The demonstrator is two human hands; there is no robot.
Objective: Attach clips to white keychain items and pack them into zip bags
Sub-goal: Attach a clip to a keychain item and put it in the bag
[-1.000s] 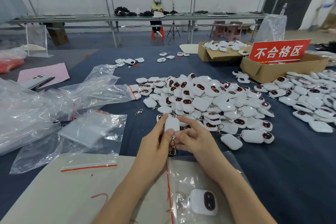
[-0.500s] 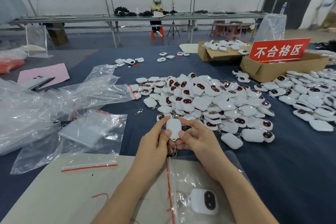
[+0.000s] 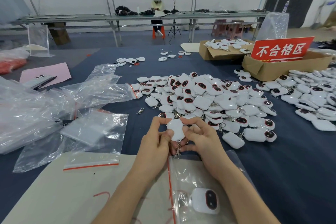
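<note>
Your left hand (image 3: 156, 143) and right hand (image 3: 201, 137) both pinch the white keychain item (image 3: 176, 130) between fingertips and thumbs, above the table's near edge. Its clip (image 3: 178, 149) hangs below, seemingly touching your right fingers. A zip bag (image 3: 183, 176) lies just underneath.

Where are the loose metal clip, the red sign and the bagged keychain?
loose metal clip (image 3: 140, 111), head view, middle of the clasp.
red sign (image 3: 281, 50), head view, centre of lettered face.
bagged keychain (image 3: 198, 200), head view, white shell.
</note>
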